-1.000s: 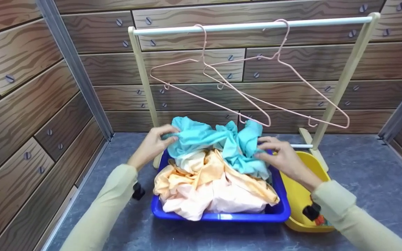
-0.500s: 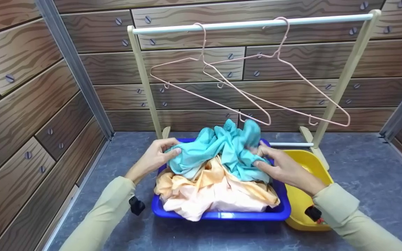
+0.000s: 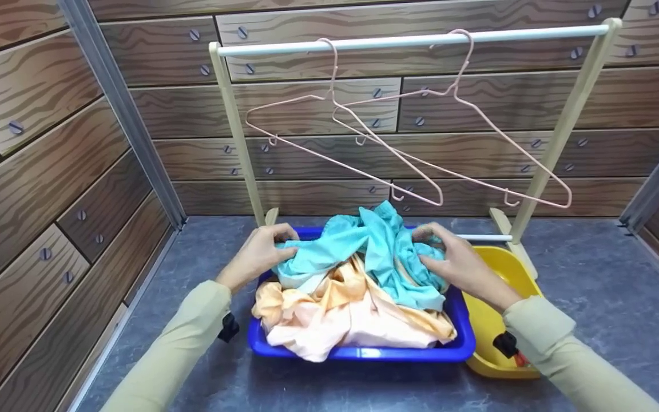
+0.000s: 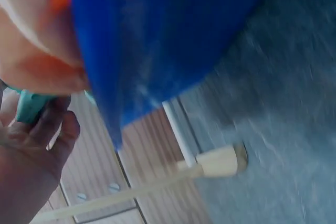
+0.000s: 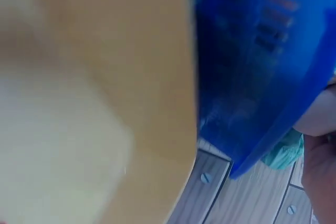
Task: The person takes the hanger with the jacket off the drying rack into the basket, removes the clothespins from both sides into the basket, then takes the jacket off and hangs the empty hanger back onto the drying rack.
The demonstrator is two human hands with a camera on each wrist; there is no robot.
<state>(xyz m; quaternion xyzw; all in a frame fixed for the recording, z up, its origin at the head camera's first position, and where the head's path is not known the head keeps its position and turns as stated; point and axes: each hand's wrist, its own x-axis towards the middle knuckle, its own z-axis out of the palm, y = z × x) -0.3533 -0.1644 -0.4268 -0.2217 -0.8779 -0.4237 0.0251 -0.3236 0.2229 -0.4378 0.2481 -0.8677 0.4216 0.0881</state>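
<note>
A crumpled turquoise garment (image 3: 384, 252) lies on top of the heap in the blue basket (image 3: 364, 353). My left hand (image 3: 258, 252) pinches its left end between thumb and fingers; the left wrist view shows a fold of the turquoise cloth (image 4: 30, 107) caught in those fingers. At the opposite end, my right hand (image 3: 458, 260) grips the bunched cloth, thumb nearer me and fingers behind. Beneath the turquoise garment are orange cloth (image 3: 348, 281) and pale pink cloth (image 3: 312, 329), which hangs over the basket's front rim. In the right wrist view the basket's side hides part of that hand.
Behind the basket stands a wooden clothes rack (image 3: 570, 109) with a white rail (image 3: 398, 41). Two pink wire hangers, a left one (image 3: 358, 123) and a right one (image 3: 495, 131), hang from it above the heap. A yellow tub (image 3: 487, 343) sits against the basket's right side.
The turquoise garment has come down and toward me, spreading over more of the orange cloth. Both hands have lowered slightly with it; the right hand has shifted its hold on the cloth.
</note>
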